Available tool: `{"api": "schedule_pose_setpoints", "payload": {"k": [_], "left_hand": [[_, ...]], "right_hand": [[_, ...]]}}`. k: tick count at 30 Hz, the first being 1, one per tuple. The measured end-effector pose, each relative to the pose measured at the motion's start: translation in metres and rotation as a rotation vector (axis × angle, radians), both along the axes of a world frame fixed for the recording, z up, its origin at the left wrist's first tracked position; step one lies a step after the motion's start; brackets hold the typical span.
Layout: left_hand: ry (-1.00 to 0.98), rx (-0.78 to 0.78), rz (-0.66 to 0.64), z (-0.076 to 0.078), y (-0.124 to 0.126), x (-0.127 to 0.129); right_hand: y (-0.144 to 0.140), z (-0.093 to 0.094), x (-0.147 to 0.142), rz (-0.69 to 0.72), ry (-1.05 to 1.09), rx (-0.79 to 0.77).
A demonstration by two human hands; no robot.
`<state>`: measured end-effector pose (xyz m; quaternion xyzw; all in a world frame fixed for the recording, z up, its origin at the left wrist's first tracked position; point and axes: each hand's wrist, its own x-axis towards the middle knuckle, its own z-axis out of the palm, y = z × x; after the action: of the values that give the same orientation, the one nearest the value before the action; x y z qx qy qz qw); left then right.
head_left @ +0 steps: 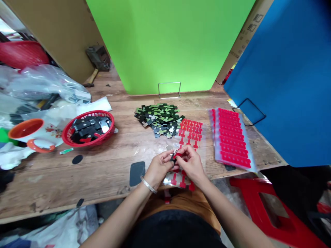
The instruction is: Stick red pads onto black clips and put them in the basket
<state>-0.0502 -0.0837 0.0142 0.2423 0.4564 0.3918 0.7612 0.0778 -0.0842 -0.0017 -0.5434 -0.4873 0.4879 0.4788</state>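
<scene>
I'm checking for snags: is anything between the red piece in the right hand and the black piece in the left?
Nothing visible. The right hand holds the red piece beside the black piece in the left hand; I can't tell if they touch.

The left forearm (124,213) and right forearm (230,210) slant inward to meet above the near edge of the worktop (103,175). The left hand (158,169) points forward and inward, thumb and fingers closed in a pinch. The right hand (192,165) curls its fingers, thumb pressed towards the index. Both hands' fingertips come close together; the wrists stand apart.
</scene>
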Motion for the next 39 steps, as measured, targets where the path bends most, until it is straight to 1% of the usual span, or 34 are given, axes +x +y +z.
{"api": "schedule_pose_setpoints", "payload": {"k": [4, 8, 13, 28, 39], "left_hand": [[0.002, 0.012, -0.018, 0.0005, -0.0006, -0.0023], [-0.01, 0.018, -0.014, 0.0003, -0.0006, -0.0034], [-0.006, 0.02, -0.011, 0.0013, -0.0007, -0.0025], [-0.006, 0.025, -0.011, 0.0059, -0.0006, -0.0008], [0.001, 0.033, -0.023, 0.0041, -0.0003, -0.0009]], "right_hand": [[-0.0012, 0.0024, -0.0014, 0.006, -0.011, 0.015], [-0.0019, 0.0053, -0.0021, 0.024, -0.018, 0.012], [-0.0032, 0.0074, -0.0034, 0.018, -0.044, 0.044], [-0.0034, 0.0071, -0.0035, 0.005, -0.052, 0.072], [-0.0052, 0.0069, -0.004, -0.001, -0.062, 0.088]]}}
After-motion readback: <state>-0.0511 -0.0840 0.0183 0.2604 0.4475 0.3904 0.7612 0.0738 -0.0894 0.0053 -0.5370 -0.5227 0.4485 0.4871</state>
